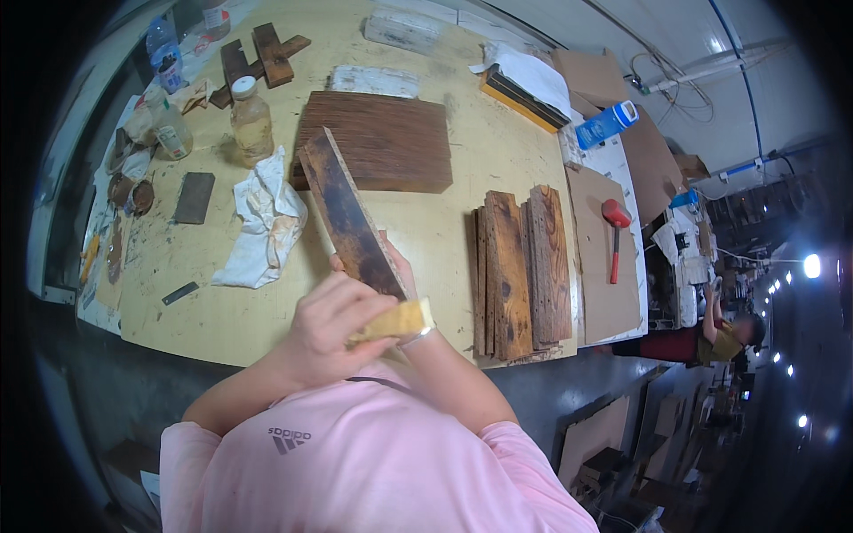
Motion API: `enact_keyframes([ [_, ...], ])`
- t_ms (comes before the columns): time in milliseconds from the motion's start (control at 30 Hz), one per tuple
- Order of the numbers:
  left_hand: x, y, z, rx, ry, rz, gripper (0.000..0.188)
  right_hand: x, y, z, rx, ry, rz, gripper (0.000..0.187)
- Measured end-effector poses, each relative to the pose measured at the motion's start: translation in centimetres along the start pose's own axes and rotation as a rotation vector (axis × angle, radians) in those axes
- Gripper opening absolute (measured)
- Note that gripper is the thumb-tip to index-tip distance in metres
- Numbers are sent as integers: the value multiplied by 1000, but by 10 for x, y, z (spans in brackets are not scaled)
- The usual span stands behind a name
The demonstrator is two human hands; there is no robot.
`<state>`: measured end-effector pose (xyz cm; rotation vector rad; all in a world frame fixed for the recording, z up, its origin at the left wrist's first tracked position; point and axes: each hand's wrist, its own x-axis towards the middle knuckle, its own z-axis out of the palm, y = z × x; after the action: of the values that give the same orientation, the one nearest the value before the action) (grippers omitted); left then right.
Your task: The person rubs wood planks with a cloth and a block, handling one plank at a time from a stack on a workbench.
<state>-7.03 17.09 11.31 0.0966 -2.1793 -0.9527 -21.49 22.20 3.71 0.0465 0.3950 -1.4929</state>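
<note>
A narrow dark-stained wooden plank (348, 218) is held tilted in front of me, its far end over the table. My right hand (399, 265) is closed round its near part from the right side, partly hidden behind it. Close to the plank's near end, my left hand (338, 313) is closed on a yellow sponge-like block (398, 322). Beyond the plank lies a stack of dark reddish-brown boards (382, 138). To the right stand narrow brown planks (508, 275) in a row, with grain and dark marks.
A crumpled stained cloth (260, 222), a capped jar (251, 124) and a dark flat block (195, 197) are on the table's left side. Short dark wood pieces (272, 55) lie at the back. A red mallet (615, 235) and a blue bottle (606, 126) lie right. Another person (724, 338) stands far right.
</note>
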Motion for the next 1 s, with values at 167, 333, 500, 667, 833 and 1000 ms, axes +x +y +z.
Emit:
enact_keyframes([
  [167, 12, -19, 6, 107, 7, -24, 38, -14, 1, -2, 138, 20, -42, 54],
  [333, 15, -3, 2, 116, -42, 13, 35, -21, 6, 3, 107, 94, 2, 51],
  [500, 25, -23, 0, 161, 8, 7, 32, -20, 13, -7, 40, 23, -61, 52],
  [667, 42, -99, -57, 315, 219, -301, 28, -33, 15, 9, 18, -104, 147, 63],
  [833, 39, -163, -108, 435, 423, -503, 30, -43, 26, 14, 28, -93, 210, 68],
  [1000, 25, -143, -90, 194, 432, -499, 31, -39, 11, 4, 112, -311, 75, 76],
])
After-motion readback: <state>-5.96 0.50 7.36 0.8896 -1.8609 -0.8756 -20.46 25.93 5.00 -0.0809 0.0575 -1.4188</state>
